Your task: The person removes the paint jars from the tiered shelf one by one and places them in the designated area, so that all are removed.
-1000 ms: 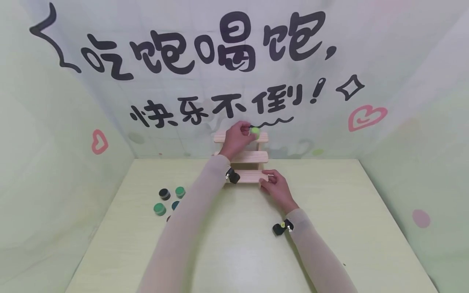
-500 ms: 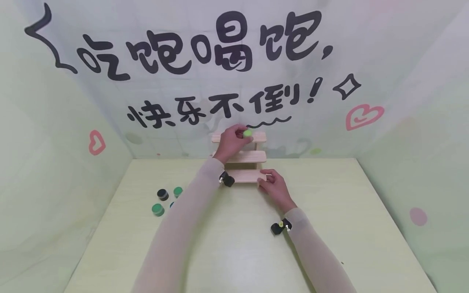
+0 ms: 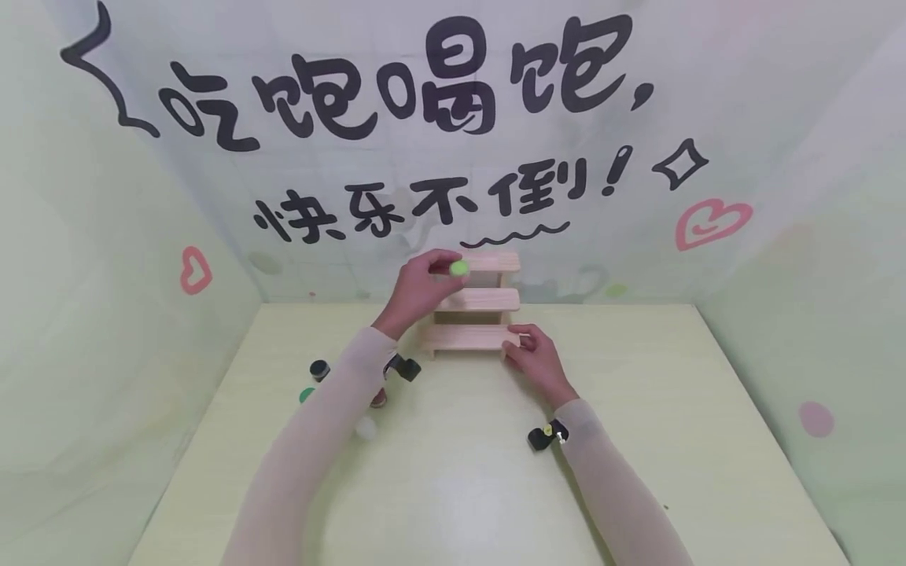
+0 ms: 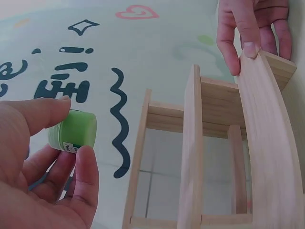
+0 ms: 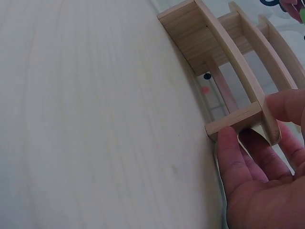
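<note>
My left hand [image 3: 418, 289] pinches a small paint pot [image 4: 78, 129] with light green colouring and a small white label. In the head view the pot's bright green lid [image 3: 459, 268] appears in front of the left part of a three-tier wooden display stand [image 3: 470, 338]. The left wrist view shows a gap between pot and stand. At the lowest tier's right end, my right hand [image 3: 541, 362] grips the board, with thumb and fingers on its end and the support below, as the right wrist view [image 5: 267, 171] shows. No pot is visible on the tiers.
Left on the pale table [image 3: 453, 472] stand a black-lidded pot [image 3: 320, 370], a green-lidded pot [image 3: 307, 395], a dark red pot [image 3: 379, 399] and a whitish pot [image 3: 366, 428], partly behind my left sleeve. A lettered fabric backdrop [image 3: 396, 47] rises behind the stand.
My left hand has moved left and slightly down with the green paint pot, away from the top tier, uncovering more of the stand. The right hand keeps its grip on the lowest tier.
</note>
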Action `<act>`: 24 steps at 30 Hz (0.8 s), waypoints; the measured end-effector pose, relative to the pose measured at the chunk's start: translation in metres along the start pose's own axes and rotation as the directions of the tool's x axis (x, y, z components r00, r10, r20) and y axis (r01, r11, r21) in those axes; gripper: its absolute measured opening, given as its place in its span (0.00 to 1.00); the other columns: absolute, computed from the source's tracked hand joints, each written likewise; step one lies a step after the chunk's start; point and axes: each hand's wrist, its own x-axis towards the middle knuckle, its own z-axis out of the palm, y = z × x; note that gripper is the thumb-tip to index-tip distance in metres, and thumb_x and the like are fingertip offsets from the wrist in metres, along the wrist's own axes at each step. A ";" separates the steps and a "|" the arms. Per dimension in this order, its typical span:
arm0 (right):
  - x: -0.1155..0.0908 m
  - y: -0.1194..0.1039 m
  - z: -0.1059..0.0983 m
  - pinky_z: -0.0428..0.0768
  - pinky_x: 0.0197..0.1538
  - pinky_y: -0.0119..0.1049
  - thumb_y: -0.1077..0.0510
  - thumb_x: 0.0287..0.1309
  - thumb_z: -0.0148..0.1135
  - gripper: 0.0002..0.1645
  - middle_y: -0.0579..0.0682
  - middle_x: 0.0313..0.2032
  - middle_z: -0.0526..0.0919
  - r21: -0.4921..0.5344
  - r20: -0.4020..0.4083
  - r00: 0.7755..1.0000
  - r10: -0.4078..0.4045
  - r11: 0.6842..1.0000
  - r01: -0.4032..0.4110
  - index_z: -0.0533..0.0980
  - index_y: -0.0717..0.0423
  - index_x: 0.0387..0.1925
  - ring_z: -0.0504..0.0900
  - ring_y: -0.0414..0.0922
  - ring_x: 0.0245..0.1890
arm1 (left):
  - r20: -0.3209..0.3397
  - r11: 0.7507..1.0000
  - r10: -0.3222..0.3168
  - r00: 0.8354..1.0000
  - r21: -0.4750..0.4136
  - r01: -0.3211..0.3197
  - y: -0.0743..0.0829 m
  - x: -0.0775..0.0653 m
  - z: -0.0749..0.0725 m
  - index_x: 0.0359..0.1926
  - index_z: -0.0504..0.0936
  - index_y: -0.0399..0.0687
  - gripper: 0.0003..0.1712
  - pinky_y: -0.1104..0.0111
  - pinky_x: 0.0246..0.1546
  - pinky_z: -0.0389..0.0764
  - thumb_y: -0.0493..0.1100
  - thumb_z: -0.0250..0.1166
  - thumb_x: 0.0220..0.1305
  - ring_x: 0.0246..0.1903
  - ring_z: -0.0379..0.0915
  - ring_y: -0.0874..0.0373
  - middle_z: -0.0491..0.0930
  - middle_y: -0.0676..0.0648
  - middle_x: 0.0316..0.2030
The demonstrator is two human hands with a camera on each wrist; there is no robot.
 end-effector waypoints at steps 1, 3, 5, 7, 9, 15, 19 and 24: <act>0.000 0.000 0.000 0.89 0.51 0.34 0.57 0.69 0.70 0.26 0.57 0.45 0.89 0.001 -0.001 1.000 0.000 1.000 0.000 0.75 0.56 0.66 0.89 0.43 0.41 | 0.004 1.000 0.008 1.000 0.000 -0.008 0.000 -0.004 -0.003 0.60 0.86 0.57 0.27 0.59 0.55 0.83 0.53 0.78 0.60 0.55 0.80 0.54 0.85 0.52 0.51; 0.001 -0.001 0.000 0.89 0.51 0.35 0.57 0.70 0.70 0.25 0.58 0.46 0.89 0.003 -0.006 1.000 0.001 1.000 -0.001 0.76 0.55 0.65 0.89 0.44 0.42 | 0.007 1.000 0.028 1.000 -0.001 -0.028 -0.001 -0.012 -0.010 0.61 0.85 0.56 0.27 0.58 0.55 0.84 0.54 0.78 0.61 0.56 0.80 0.52 0.85 0.52 0.52; 0.001 -0.001 0.000 0.89 0.51 0.35 0.57 0.69 0.69 0.25 0.58 0.46 0.89 0.004 -0.010 1.000 0.003 1.000 -0.003 0.76 0.54 0.65 0.89 0.45 0.42 | 0.011 0.999 0.043 0.999 -0.004 -0.043 -0.004 -0.020 -0.017 0.61 0.85 0.55 0.28 0.58 0.55 0.83 0.54 0.78 0.62 0.56 0.80 0.51 0.85 0.51 0.52; 0.001 -0.002 0.000 0.89 0.50 0.36 0.58 0.69 0.70 0.25 0.58 0.45 0.89 0.010 -0.007 1.000 0.005 1.000 -0.005 0.76 0.54 0.64 0.89 0.45 0.42 | 0.010 0.999 0.048 0.999 -0.006 -0.048 -0.008 -0.031 -0.025 0.61 0.85 0.55 0.27 0.58 0.56 0.83 0.53 0.78 0.62 0.55 0.80 0.51 0.85 0.51 0.53; 0.001 -0.001 0.000 0.89 0.50 0.35 0.58 0.69 0.70 0.25 0.58 0.45 0.89 0.010 0.000 1.000 0.003 1.000 -0.003 0.76 0.55 0.65 0.89 0.45 0.42 | 0.008 0.999 0.048 0.999 -0.007 -0.048 -0.013 -0.042 -0.033 0.61 0.84 0.54 0.27 0.59 0.55 0.84 0.52 0.78 0.63 0.55 0.80 0.51 0.85 0.51 0.53; 0.002 -0.001 -0.001 0.89 0.52 0.35 0.56 0.70 0.69 0.26 0.62 0.51 0.88 -0.006 0.004 1.000 0.000 1.000 0.000 0.75 0.54 0.66 0.89 0.47 0.46 | -0.008 1.000 0.021 1.000 0.018 -0.021 -0.028 -0.077 -0.053 0.61 0.84 0.54 0.26 0.58 0.52 0.87 0.50 0.77 0.64 0.55 0.79 0.54 0.84 0.51 0.53; 0.003 0.000 -0.002 0.88 0.55 0.38 0.57 0.71 0.69 0.28 0.63 0.55 0.87 0.009 0.017 1.000 0.013 1.000 -0.013 0.74 0.55 0.68 0.89 0.51 0.50 | -0.029 0.999 -0.026 0.999 0.038 0.027 -0.040 -0.096 -0.063 0.62 0.83 0.54 0.28 0.64 0.50 0.86 0.53 0.77 0.64 0.56 0.79 0.54 0.84 0.52 0.54; 0.000 -0.006 -0.001 0.88 0.57 0.42 0.59 0.71 0.67 0.28 0.62 0.54 0.88 0.006 0.037 0.998 0.041 0.999 -0.042 0.73 0.58 0.68 0.88 0.56 0.53 | -0.053 0.995 -0.093 0.994 0.030 0.094 -0.057 -0.121 -0.077 0.64 0.82 0.56 0.29 0.74 0.48 0.85 0.54 0.77 0.65 0.56 0.78 0.53 0.83 0.50 0.56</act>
